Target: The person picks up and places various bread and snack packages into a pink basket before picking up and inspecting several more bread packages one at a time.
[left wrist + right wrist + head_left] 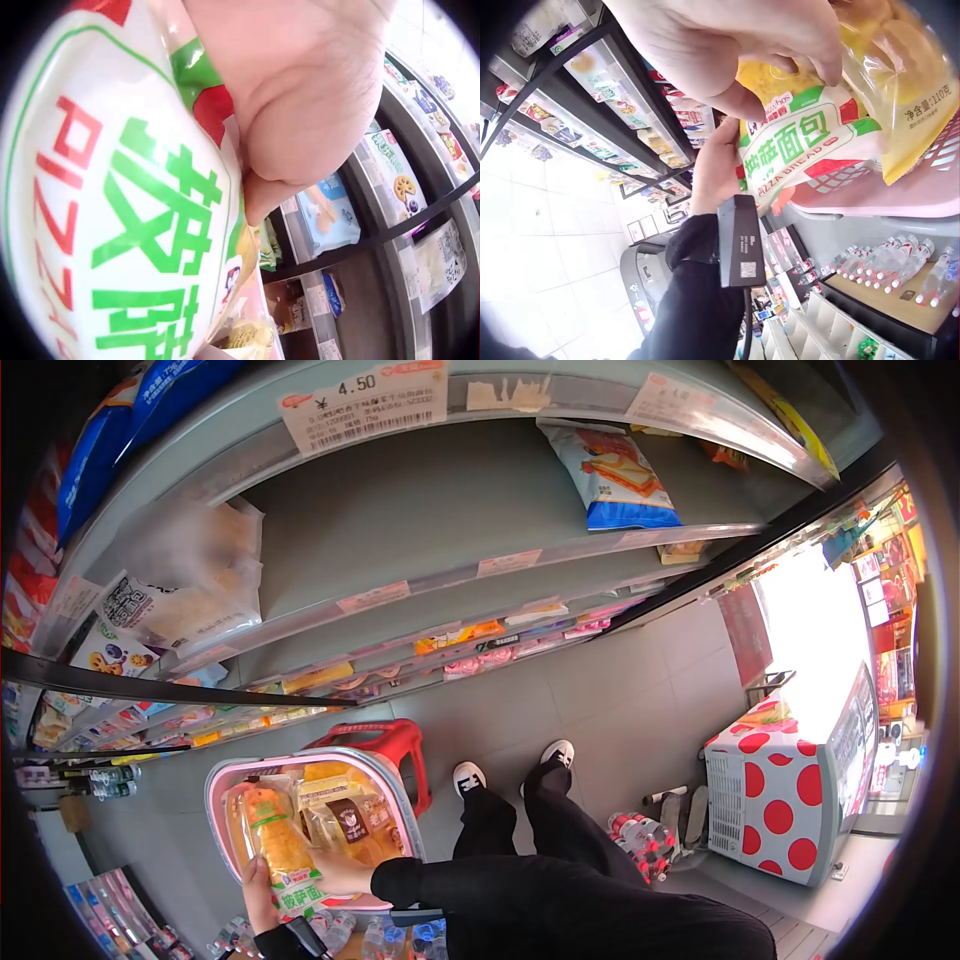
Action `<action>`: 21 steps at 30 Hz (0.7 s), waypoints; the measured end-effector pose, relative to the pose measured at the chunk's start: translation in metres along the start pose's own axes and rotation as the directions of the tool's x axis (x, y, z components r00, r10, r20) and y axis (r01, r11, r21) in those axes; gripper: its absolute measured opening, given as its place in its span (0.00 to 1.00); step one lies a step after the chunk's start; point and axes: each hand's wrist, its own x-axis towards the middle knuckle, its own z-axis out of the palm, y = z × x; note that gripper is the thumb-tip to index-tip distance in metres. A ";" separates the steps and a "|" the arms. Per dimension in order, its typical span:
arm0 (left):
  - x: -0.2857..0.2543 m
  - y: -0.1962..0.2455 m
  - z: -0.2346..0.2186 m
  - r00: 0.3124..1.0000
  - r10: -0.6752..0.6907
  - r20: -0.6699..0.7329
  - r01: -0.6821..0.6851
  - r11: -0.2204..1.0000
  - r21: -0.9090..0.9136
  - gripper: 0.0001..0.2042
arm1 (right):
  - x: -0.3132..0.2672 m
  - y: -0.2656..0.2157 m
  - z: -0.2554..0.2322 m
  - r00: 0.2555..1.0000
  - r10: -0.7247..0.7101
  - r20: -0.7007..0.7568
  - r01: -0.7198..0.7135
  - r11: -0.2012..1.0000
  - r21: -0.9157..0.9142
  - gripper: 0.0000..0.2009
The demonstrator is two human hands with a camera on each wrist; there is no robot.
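Note:
A pizza bread packet (280, 840) with green and red print stands tilted over a pink-rimmed basket (408, 800). My left hand (260, 895) grips its left edge, thumb against the wrapper; in the left wrist view the packet (127, 217) fills the left side beside my left hand (307, 90). From the right, my right hand (345, 872) reaches to the same packet, and in the right wrist view my right hand (735, 45) has its curled fingertips on the packet's upper part. Other bagged breads (360, 820) lie in the basket.
A red stool (405, 745) stands behind the basket. Shelves (400, 510) with packaged snacks run across the top. Bottles (640, 845) and a polka-dotted cooler (775, 800) are at the right. More bottles (900, 262) stand on a low surface below the basket.

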 end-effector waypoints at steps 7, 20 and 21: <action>-0.063 0.029 0.002 0.988 0.145 -0.056 -0.155 0.920 -0.359 0.14 | -0.039 -0.039 -0.043 0.972 -0.174 0.160 0.152 0.978 0.141 0.22; -0.070 0.095 0.204 0.948 0.262 0.180 -0.114 0.809 -0.577 0.16 | -0.181 -0.047 -0.205 0.971 -0.102 -0.216 0.125 0.988 0.095 0.15; -0.071 0.098 0.217 0.941 0.259 0.219 -0.086 0.807 -0.585 0.16 | -0.189 -0.046 -0.211 0.971 -0.093 -0.218 0.117 0.989 0.096 0.15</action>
